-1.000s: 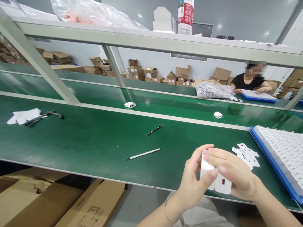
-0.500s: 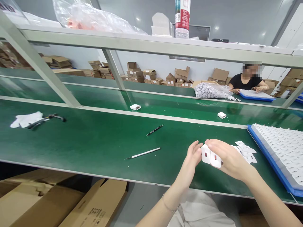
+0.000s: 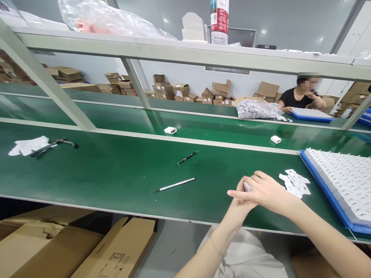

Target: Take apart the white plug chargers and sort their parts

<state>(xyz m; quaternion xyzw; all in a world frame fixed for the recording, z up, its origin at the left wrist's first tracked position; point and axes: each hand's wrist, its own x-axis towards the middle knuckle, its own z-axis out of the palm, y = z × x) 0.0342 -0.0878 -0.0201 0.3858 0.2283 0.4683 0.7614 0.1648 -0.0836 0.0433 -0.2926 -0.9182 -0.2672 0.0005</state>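
Note:
In front of me my right hand (image 3: 265,191) lies over my left hand (image 3: 239,204), the two pressed together above the green bench. Between them a bit of a white USB charger (image 3: 248,187) shows; the rest is covered by my fingers. One finger of my right hand points out to the left. Just right of the hands lies a loose pile of flat white plastic pieces (image 3: 295,183). To the left a thin white-handled pick (image 3: 177,184) and a black pen-like tool (image 3: 188,157) rest on the bench.
A blue tray (image 3: 324,189) with rows of white parts stands at the right. On the far belt are two white charger housings (image 3: 170,130). Pliers (image 3: 55,146) and white gloves (image 3: 27,146) lie far left. A co-worker (image 3: 298,96) sits across, behind a shelf frame (image 3: 185,52).
My hands have closed together, my right over my left, and the two white chargers with red ports are now mostly hidden. The co-worker has raised a hand toward the head.

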